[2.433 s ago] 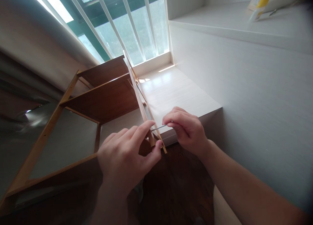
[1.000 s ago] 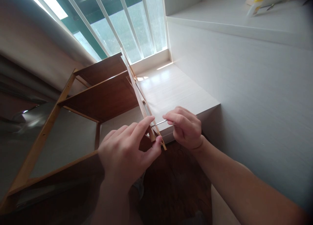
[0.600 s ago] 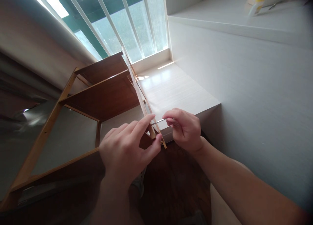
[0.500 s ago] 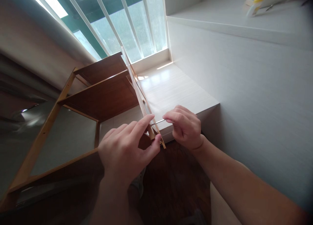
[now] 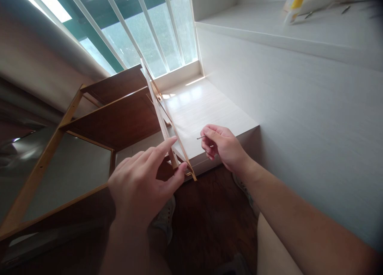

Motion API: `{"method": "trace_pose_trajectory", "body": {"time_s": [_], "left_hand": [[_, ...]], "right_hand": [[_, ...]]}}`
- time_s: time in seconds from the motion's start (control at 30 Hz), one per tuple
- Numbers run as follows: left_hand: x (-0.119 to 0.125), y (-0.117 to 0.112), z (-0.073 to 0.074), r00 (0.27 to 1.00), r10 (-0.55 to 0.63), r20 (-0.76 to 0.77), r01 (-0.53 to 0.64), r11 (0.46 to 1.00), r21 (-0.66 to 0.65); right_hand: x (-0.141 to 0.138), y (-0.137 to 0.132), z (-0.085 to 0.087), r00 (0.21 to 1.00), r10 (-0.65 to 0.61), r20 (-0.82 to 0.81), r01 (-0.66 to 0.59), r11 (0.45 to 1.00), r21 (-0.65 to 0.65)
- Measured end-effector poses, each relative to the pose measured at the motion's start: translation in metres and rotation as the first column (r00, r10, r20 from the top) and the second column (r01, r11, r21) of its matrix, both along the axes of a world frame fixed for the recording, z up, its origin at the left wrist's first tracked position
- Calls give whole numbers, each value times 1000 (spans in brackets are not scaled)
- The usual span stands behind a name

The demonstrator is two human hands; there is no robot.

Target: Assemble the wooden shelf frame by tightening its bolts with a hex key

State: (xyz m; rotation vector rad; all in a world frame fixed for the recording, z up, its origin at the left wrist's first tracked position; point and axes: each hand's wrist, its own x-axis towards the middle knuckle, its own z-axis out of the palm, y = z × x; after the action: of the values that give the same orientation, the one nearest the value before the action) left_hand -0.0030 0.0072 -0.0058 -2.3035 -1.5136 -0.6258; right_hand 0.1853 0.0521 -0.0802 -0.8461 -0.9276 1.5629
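Observation:
A wooden shelf [image 5: 119, 115] with brown boards and lighter rails lies tilted on the left. My left hand [image 5: 140, 183] is closed about the end of its pale wooden post [image 5: 173, 158], with the thumb on one side and the index finger on the other. Right of the post, my right hand [image 5: 223, 145] pinches a thin metal rod [image 5: 200, 138] between thumb and fingers. The rod's short tip sticks out toward the post and is apart from it; its other end is hidden in the hand.
A pale platform [image 5: 191, 119] lies beyond the hands, below a barred window [image 5: 155, 35]. On a ledge [image 5: 257, 17] at upper right are a yellow-and-white item [image 5: 296, 3] and small metal pieces [image 5: 345, 9]. A curtain [image 5: 44, 59] hangs left. Shoes stand on the dark floor [image 5: 206, 215].
My right hand has drawn the metal rod away from the post and turned. My left hand stays at the post's end. The whole view has shifted slightly.

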Motion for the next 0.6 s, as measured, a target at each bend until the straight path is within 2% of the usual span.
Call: {"method": "trace_pose_trajectory", "body": {"time_s": [0.13,0.27,0.37,0.43,0.47,0.53,0.6], "left_hand": [[-6,1,5,978,-101,181,104,994,-9],[-13,-7,17,909,-222,352,166,969,181],[-18,-23,27,819,-293,493,146,938,314],[-21,-38,31,752,-320,576,120,926,358],[-24,-46,30,725,-357,589,161,919,359],[-30,-63,22,687,-321,651,173,944,282],[-38,-79,5,656,-272,704,213,962,173]], "right_hand": [[3,-1,-1,995,-70,-66,71,997,5],[8,0,-1,966,-171,-195,166,985,-42],[10,1,-3,927,-193,-322,169,980,-103],[11,2,-8,914,-212,-347,168,974,-152],[11,2,-10,911,-228,-343,179,969,-169],[12,2,-16,913,-225,-341,163,966,-201],[13,0,-21,919,-158,-361,71,968,-241]]}}
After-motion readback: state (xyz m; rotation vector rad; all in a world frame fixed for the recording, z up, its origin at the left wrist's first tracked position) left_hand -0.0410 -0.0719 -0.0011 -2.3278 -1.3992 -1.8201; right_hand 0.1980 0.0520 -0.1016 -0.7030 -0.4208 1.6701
